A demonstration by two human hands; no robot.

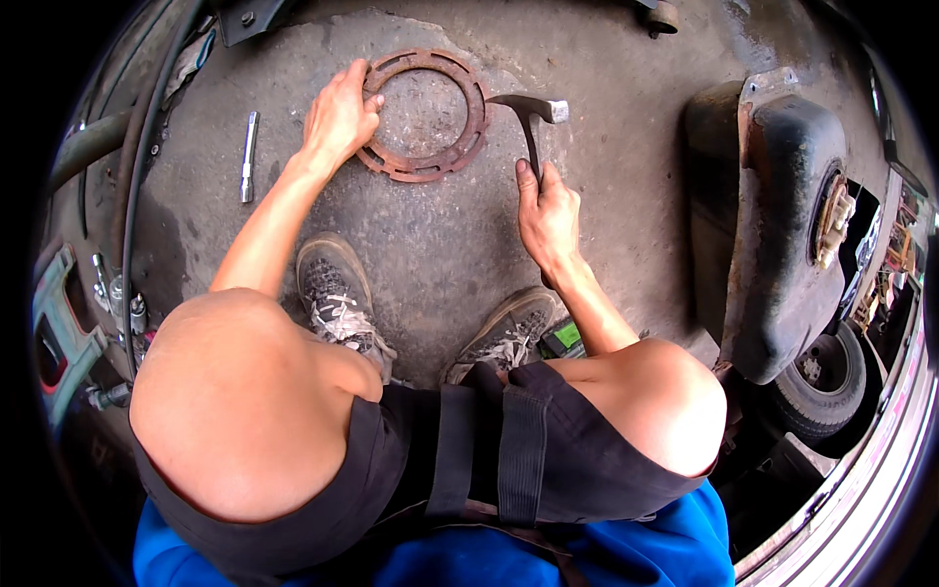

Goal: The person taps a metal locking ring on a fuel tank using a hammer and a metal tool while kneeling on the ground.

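A rusty metal ring (426, 168) with slots around its rim lies flat on the concrete floor in front of my feet. My left hand (340, 115) grips its left edge, the fingers curled over the rim and the thumb on the inner side. In my right hand (550, 220) is a hammer (533, 112), held by its dark handle. The hammer head is up beside the ring's right edge, its pointed end toward the ring and its blunt, shiny face to the right. The lower handle is hidden in my fist.
A metal socket wrench (249, 157) lies on the floor left of my left arm. To the right stands a large black tank (782, 225), with a tyre (827, 386) behind it. Hoses (137, 166) and a green-grey stand (67, 323) are at the left. A green-and-black item (564, 339) lies by my right shoe.
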